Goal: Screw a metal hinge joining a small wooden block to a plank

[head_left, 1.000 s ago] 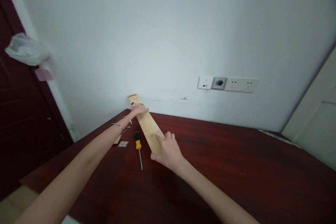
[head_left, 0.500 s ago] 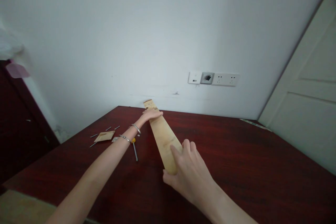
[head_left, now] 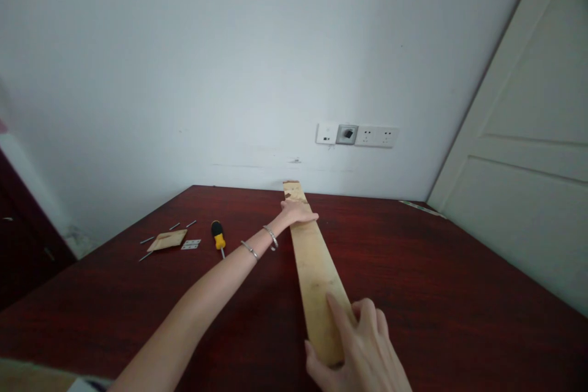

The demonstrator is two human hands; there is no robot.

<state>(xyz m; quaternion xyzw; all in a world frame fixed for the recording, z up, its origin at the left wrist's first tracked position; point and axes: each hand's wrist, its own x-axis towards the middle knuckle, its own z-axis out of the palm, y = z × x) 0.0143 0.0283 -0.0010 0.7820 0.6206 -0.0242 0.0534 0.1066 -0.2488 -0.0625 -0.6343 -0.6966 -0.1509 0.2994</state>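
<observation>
A long, pale wooden board (head_left: 316,263) stretches from near the wall towards me over the dark red table. Near its far end my left hand (head_left: 297,212) grips it across the width, with two silver bangles on that wrist. My right hand (head_left: 362,343) is closed round the near end, thumb on the left edge and fingers over the top and right side. To the left of my left forearm lies a screwdriver (head_left: 218,236) with a black and yellow handle, its shaft partly hidden by the arm.
On the left of the table (head_left: 413,269) lie a small wooden piece (head_left: 168,239), a metal hinge (head_left: 191,244) and several thin metal rods (head_left: 174,226). A flat strip (head_left: 421,209) rests at the back right. Wall sockets (head_left: 376,136) sit above, and a white door (head_left: 514,171) stands right.
The board has shifted right and nearer to me, with both hands still on it. The screwdriver handle has come out from behind my left forearm. My view has turned slightly right.
</observation>
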